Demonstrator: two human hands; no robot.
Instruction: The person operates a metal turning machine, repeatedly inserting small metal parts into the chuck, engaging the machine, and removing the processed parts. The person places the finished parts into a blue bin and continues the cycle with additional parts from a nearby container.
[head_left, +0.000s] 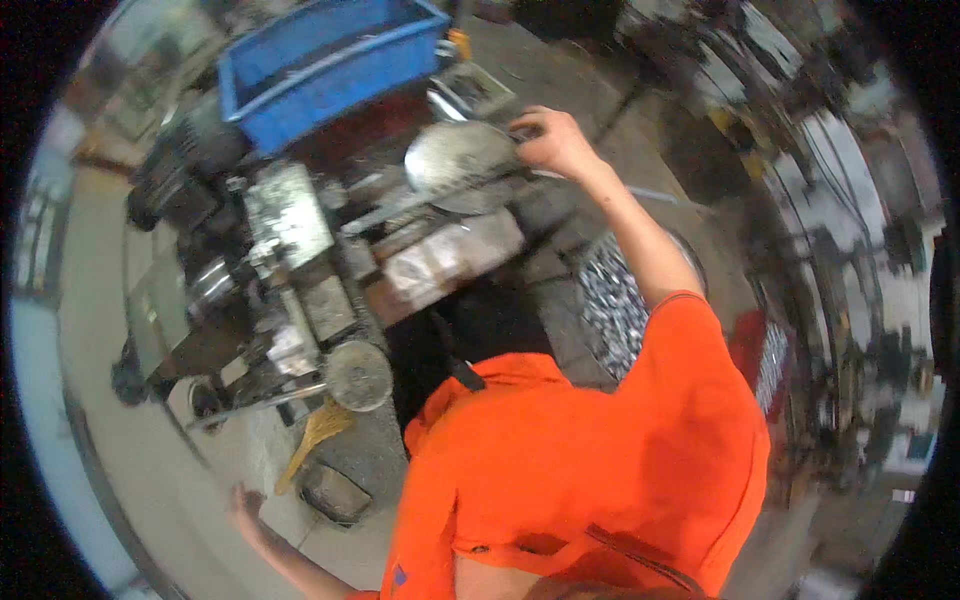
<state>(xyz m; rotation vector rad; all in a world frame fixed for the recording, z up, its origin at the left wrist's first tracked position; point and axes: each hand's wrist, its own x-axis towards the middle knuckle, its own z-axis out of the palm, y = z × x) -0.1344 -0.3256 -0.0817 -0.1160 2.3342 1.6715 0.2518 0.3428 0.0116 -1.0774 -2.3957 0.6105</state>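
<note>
My right hand (555,140) closes its grip on the edge of the round metal disc (462,160) on the machine (300,270). My left hand (245,505) hangs open near the floor, holding nothing.

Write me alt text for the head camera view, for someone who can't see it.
Seen from above, a person in an orange shirt reaches the right hand to a round metal disc on a grimy metal machine. The left hand hangs open and empty over the concrete floor, and a blue plastic crate sits behind the machine.

The right hand (556,140) grips a round metal disc (458,155) on the machine (300,270); the left hand (246,508) hangs free.
</note>
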